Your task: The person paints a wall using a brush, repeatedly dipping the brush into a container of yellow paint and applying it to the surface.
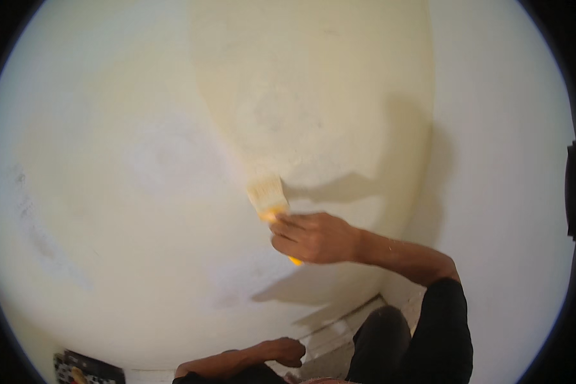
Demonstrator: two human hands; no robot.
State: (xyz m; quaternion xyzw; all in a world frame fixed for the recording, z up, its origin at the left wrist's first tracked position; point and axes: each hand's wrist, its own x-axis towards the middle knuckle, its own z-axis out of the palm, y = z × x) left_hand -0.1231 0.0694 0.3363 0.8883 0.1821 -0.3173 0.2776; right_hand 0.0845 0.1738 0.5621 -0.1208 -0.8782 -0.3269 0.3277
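My right hand (312, 237) grips a flat paintbrush by its yellow handle (295, 260). Pale paint coats the wide bristles (266, 191), which lie against the wall (173, 269) and point up. Above the brush, a cream-yellow painted area (312, 72) spreads upward, with a curved left border against paler wall. Low in the picture, my left hand (289, 351) is held near my body with its fingers curled. Whether anything is in it cannot be seen.
A whiter wall (499, 192) meets the painted one at a corner on the right. Grey scuffs (29, 211) mark the left side. A dark object (573, 192) sits at the right rim; a black-and-white patterned item (89, 368) is at lower left. My knee (381, 336) is near the floor edge.
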